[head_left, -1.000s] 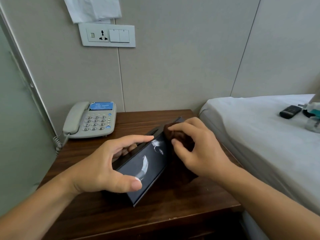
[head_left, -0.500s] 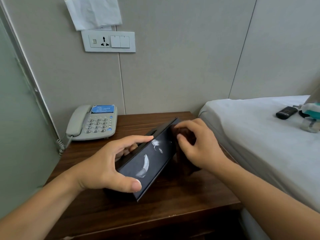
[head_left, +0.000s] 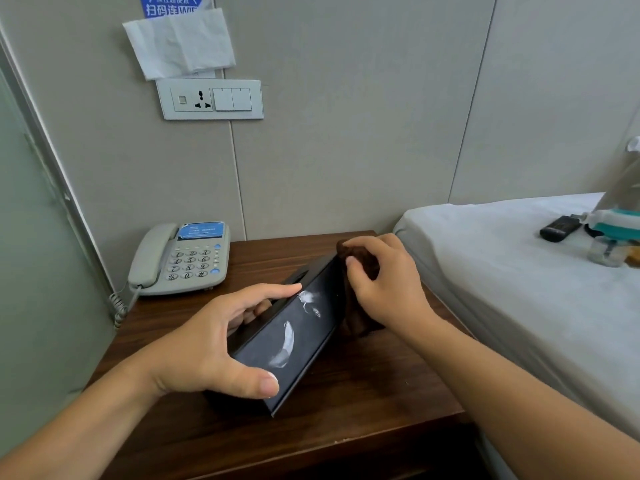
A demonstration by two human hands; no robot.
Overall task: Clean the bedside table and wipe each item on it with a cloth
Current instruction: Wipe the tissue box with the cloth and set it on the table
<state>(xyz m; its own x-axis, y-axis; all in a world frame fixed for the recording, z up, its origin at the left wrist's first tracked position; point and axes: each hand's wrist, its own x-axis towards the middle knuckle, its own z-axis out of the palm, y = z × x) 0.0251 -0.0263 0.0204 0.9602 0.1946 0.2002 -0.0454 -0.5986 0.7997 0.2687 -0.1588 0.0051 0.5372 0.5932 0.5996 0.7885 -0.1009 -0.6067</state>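
A black box [head_left: 294, 337] with a pale printed design and a slot in its top stands tilted on the dark wooden bedside table [head_left: 363, 403]. My left hand [head_left: 211, 344] grips its near end, thumb on the front face and fingers over the top edge. My right hand [head_left: 384, 285] holds a bunched dark brown cloth [head_left: 360, 261] against the box's far right end; more of the cloth hangs below the hand onto the table.
A grey corded telephone [head_left: 180, 259] sits at the table's back left. A wall socket panel [head_left: 211, 98] with a tissue above it is on the wall. The white bed [head_left: 502, 271] to the right carries a black remote [head_left: 559, 228] and a spray bottle [head_left: 613, 233].
My right hand with the cloth has slid up along the box's right end to its top far corner. My left hand keeps the same grip. The view has tilted upward.
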